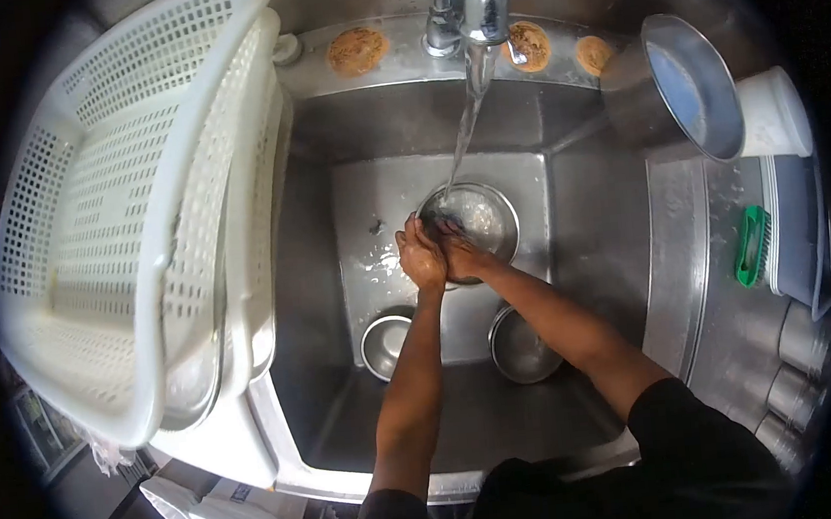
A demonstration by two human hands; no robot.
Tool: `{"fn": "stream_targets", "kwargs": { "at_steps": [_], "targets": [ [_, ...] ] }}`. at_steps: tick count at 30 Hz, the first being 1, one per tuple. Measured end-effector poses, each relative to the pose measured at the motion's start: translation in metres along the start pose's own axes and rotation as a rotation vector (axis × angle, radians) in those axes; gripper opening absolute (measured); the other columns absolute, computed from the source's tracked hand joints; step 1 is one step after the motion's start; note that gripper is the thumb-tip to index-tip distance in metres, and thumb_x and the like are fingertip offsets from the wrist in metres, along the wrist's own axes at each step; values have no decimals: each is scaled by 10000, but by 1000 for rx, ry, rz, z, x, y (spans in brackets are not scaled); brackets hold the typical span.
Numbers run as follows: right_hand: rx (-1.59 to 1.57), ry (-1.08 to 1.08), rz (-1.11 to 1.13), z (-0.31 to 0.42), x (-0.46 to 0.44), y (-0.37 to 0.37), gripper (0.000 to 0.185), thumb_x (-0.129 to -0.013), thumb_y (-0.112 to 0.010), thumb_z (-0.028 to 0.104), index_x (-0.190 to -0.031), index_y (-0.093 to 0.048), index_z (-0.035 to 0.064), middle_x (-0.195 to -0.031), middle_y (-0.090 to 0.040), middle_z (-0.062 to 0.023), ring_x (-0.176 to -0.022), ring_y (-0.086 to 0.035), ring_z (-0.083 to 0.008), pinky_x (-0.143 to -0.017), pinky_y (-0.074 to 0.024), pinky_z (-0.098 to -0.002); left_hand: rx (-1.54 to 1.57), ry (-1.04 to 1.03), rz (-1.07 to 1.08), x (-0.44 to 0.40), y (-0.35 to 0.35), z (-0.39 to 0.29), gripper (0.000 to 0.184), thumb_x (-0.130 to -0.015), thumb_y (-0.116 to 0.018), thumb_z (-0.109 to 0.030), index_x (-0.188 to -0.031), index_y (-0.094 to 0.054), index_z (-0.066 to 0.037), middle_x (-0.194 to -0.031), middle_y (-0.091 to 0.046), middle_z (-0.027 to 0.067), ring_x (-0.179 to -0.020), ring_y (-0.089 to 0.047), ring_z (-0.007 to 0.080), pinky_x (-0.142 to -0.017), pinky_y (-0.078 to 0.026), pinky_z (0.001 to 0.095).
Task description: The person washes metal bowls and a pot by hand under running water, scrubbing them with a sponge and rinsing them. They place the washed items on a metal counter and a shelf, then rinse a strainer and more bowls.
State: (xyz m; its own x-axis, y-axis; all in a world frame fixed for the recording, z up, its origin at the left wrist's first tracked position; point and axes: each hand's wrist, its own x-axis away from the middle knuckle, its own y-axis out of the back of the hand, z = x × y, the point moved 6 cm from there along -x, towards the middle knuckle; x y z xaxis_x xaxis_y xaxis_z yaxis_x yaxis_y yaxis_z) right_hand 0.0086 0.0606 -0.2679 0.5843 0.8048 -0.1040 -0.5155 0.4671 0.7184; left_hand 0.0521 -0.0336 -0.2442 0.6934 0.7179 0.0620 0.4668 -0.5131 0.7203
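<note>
Water runs from the faucet (485,6) down into a large round metal bowl (493,221) on the sink floor. My left hand (421,255) is at the bowl's left rim, its fingers bent around something dark that I cannot make out. Close beside it, my right hand (458,253) reaches over the bowl, with its fingers on the same dark thing under the stream. Two smaller metal bowls sit nearer to me, one (382,348) by my left forearm and one (522,349) under my right forearm.
White perforated baskets (114,202) lean along the sink's left side. On the right are a large metal pot (692,87), a white container (773,114), a green brush (751,246), grey trays (796,226) and several metal containers (796,394). The sink's front rim (336,481) is near my body.
</note>
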Motion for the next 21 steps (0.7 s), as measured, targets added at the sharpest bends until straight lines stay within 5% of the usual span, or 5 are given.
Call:
{"fn": "stream_targets", "kwargs": {
  "at_steps": [7, 10, 12, 19, 21],
  "targets": [
    [791, -558, 83, -49, 26, 6, 396, -839, -538, 180, -1217, -586, 73, -1276, -564, -117, -1196, -501, -273, -1072, -284, -484, 121, -90, -210, -13, -7, -21, 253, -953, -515, -157, -1167, -634, -94, -827, -547, 153, -734, -554, 326, -679, -468, 436],
    [153, -337, 153, -40, 9, -27, 379, -849, -512, 203, -1175, -589, 26, -1086, -635, -138, -1027, -585, -313, -949, -406, -457, 171, -78, -213, -11, -13, -18, 262, -960, -524, -177, -1163, -635, -54, -810, -538, 148, -722, -542, 305, -670, -452, 414],
    [-897, -962, -62, -88, -7, -54, 354, -857, -476, 232, -1059, -627, -16, -913, -665, -175, -882, -624, -367, -802, -470, -464, 341, -77, -216, -9, -10, -12, 289, -972, -526, -211, -1146, -639, -10, -814, -544, 153, -726, -544, 286, -685, -449, 396],
    [-292, -927, -4, -97, -35, -40, 340, -833, -528, 288, -901, -673, -12, -911, -684, -219, -843, -651, -360, -752, -477, -487, 292, -22, -300, -5, -12, -9, 313, -971, -515, -225, -1149, -619, 11, -877, -577, 184, -835, -578, 345, -747, -459, 401],
    [38, -649, 468, -56, -2, -1, 380, -838, -530, 325, -922, -677, -16, -931, -680, -225, -871, -655, -350, -777, -486, -477, 111, -14, -253, -10, -14, -9, 280, -950, -526, -227, -1120, -622, -26, -918, -595, 187, -869, -590, 381, -761, -473, 434]
  ]
}}
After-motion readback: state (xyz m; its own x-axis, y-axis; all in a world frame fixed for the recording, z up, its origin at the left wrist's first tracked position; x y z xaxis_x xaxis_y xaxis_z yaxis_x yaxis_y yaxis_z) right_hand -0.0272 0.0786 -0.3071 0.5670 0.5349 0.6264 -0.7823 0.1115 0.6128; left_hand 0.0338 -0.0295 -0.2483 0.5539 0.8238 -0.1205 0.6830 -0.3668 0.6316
